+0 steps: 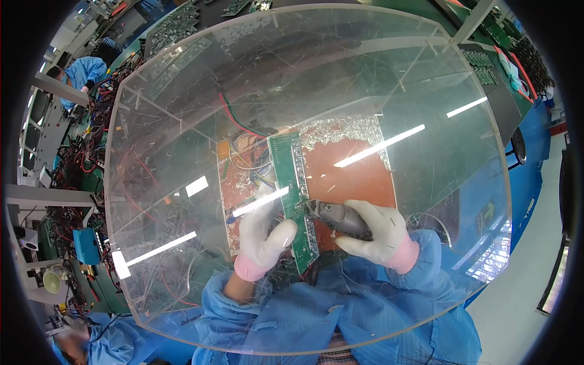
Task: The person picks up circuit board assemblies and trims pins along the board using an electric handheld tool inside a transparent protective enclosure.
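Under a clear scratched cover, a long green circuit board stands at a slant over a reddish-brown mat strewn with metal clippings. My left hand, in a white glove with a pink cuff, is at the board's left side, its thumb near the board edge; its fingers are partly hidden by glare. My right hand, gloved too, is closed around a dark grey hand tool, whose tip meets the board's right edge. Red, green and other wires run from the board's upper left.
The transparent cover spans the work area, its frame rising on both sides. Bundles of cables and a blue box lie at the left. Circuit boards sit beyond the cover. Two people in blue are at the left.
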Available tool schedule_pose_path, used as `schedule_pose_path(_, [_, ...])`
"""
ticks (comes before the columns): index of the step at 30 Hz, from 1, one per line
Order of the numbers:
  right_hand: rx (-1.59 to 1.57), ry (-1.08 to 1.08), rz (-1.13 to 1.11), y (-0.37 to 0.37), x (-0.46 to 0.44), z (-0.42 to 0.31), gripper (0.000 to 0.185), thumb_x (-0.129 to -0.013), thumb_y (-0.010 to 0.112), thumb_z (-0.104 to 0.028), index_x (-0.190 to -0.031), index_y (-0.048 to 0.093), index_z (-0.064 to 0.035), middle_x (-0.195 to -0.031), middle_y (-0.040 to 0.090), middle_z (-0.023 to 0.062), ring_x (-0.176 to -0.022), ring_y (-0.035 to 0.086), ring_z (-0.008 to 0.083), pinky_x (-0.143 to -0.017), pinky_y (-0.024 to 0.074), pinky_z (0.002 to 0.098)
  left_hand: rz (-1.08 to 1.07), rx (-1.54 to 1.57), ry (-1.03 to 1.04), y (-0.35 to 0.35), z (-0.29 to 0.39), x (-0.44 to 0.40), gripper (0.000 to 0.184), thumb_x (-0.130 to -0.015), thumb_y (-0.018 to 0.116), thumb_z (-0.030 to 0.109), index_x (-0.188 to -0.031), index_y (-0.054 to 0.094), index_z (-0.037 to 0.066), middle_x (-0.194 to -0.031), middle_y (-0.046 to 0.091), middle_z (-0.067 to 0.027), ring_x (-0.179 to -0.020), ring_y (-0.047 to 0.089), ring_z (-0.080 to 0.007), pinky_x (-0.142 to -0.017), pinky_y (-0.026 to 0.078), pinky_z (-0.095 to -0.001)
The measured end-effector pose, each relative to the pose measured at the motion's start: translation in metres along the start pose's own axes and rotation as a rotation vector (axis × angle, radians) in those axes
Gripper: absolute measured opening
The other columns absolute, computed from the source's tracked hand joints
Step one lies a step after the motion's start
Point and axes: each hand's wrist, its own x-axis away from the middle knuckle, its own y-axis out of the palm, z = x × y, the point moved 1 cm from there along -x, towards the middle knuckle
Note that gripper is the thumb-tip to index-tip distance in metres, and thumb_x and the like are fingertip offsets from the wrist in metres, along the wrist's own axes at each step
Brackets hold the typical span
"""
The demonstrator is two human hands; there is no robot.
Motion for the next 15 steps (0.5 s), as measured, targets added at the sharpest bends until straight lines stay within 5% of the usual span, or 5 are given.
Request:
schedule_pose_path(3, [-0.022, 0.014, 0.041, -0.001, 0.001, 0.000, 0.055, -0.066, 0.079, -0.031, -0.110, 0.059, -0.0042, -0.079, 0.065, 0.0090, -0.063, 0.062, 0.0239, -0.057, 0.0472, 0.0296, 0.008, 0.053, -0.128, 0.000, 0.014, -0.002, 0.062, -0.081, 0.064, 0.030, -0.130, 0.049, -0.005, -0.140, 0.044, -0.0206, -0.125, 0.044, -0.0316, -0.103, 0.034, -0.0397])
schedule_pose_path(8, [0.086, -0.007, -0.002, -0.009, 0.001, -0.009, 0.058, -0.059, 0.081, -0.020, -0.109, 0.060, 0.0003, -0.086, 0.067, 0.0119, -0.067, 0.063, 0.0241, -0.062, 0.0494, 0.0296, 0.024, 0.031, -0.055, 0.003, 0.014, -0.004, 0.063, -0.081, 0.064, 0.031, -0.130, 0.049, -0.005, -0.140, 0.044, -0.0208, -0.124, 0.045, -0.0317, -0.102, 0.035, -0.0397])
schedule_pose_path(15, [0.178, -0.066, 0.008, -0.008, -0.004, -0.014, 0.058, -0.059, 0.081, -0.022, -0.108, 0.060, -0.0006, -0.082, 0.066, 0.0100, -0.063, 0.061, 0.0229, -0.059, 0.0480, 0.0289, 0.028, 0.040, -0.030, 0.003, 0.013, -0.004, 0.064, -0.081, 0.064, 0.031, -0.131, 0.048, -0.005, -0.140, 0.044, -0.0207, -0.124, 0.045, -0.0317, -0.102, 0.035, -0.0397])
